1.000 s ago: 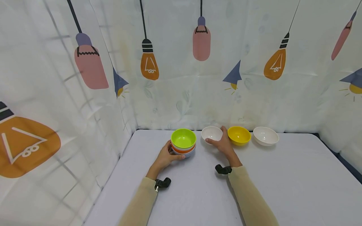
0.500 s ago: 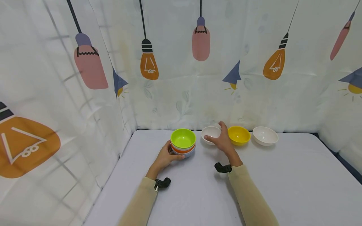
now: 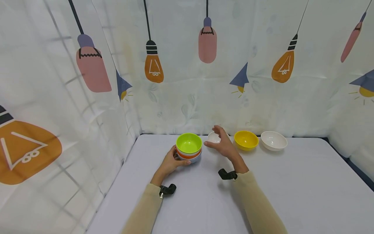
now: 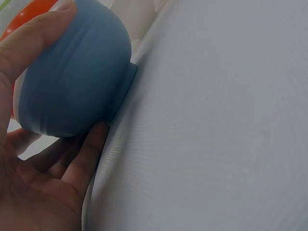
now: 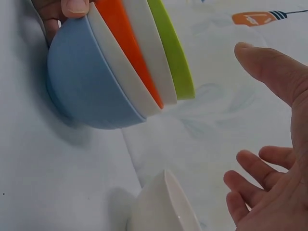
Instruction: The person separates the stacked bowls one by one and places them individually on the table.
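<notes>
From where I stand, the person's left hand grips a stack at the left of the table. The thumb lies against the blue bowl at the bottom, near its rim, and the fingers curl round the far side, one tip close to the foot, which appears to sit on the cloth. Nested above it are a pale bowl, an orange bowl, another pale bowl and, on top, a green bowl.

The right hand holds nothing. It hovers with thumb and fingers spread, just to the right of the stack, and hides part of a white bowl; I see no contact with either. Further right stand a yellow bowl and a second white bowl.

My worry is the top of the stack. The left hand steadies only the lower part, so a knock from the right thumb could shift the green bowl or tip the ones above the blue. The right hand is also near enough to the white bowl that a low sweep of the fingers might catch its rim and push it into the yellow one. If the left grip tilts, the loosely nested upper bowls could slide out.
</notes>
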Demonstrator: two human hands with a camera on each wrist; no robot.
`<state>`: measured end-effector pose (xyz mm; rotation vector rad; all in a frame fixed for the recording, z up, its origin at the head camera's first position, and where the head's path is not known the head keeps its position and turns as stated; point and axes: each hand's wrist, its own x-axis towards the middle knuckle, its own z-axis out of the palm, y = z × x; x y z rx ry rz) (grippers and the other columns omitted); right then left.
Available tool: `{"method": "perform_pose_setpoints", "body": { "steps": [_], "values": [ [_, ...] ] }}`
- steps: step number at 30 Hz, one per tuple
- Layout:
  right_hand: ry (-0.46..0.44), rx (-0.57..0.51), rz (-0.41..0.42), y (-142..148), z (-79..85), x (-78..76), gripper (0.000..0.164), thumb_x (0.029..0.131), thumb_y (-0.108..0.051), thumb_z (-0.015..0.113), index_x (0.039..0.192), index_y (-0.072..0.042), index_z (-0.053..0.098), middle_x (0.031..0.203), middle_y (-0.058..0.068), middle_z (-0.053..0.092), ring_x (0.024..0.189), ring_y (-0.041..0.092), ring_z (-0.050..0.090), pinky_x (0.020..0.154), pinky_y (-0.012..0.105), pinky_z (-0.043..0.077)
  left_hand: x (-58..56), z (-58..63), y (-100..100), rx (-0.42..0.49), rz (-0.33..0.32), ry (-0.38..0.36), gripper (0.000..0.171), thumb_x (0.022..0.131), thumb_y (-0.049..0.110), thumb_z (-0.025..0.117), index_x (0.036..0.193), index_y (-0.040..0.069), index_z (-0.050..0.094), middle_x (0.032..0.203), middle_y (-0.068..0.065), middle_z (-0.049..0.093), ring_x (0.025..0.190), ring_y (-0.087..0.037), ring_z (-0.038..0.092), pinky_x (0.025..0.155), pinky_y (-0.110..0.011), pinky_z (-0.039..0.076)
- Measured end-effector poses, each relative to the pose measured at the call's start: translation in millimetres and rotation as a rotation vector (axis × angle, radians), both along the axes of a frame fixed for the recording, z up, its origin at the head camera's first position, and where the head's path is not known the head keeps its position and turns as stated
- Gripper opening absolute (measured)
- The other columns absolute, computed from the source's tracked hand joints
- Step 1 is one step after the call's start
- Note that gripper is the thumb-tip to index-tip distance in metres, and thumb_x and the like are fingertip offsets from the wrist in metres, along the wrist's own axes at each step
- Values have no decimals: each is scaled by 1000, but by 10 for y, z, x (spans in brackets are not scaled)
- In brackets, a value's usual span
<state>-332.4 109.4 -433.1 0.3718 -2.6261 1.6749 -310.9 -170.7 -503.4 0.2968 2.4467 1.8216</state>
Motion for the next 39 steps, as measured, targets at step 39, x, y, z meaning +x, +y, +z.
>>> {"method": "perform_pose_setpoints", "body": {
  "steps": [39],
  "values": [
    [-3, 23, 206, -473, -177, 103, 93, 87, -33, 82, 159, -10, 28, 160, 12, 35, 146, 33, 40, 123, 54, 34, 194, 324, 49, 26, -25, -27, 95, 80, 13, 89, 157, 11, 34, 156, -13, 46, 148, -36, 42, 123, -56, 34]
  ]
}}
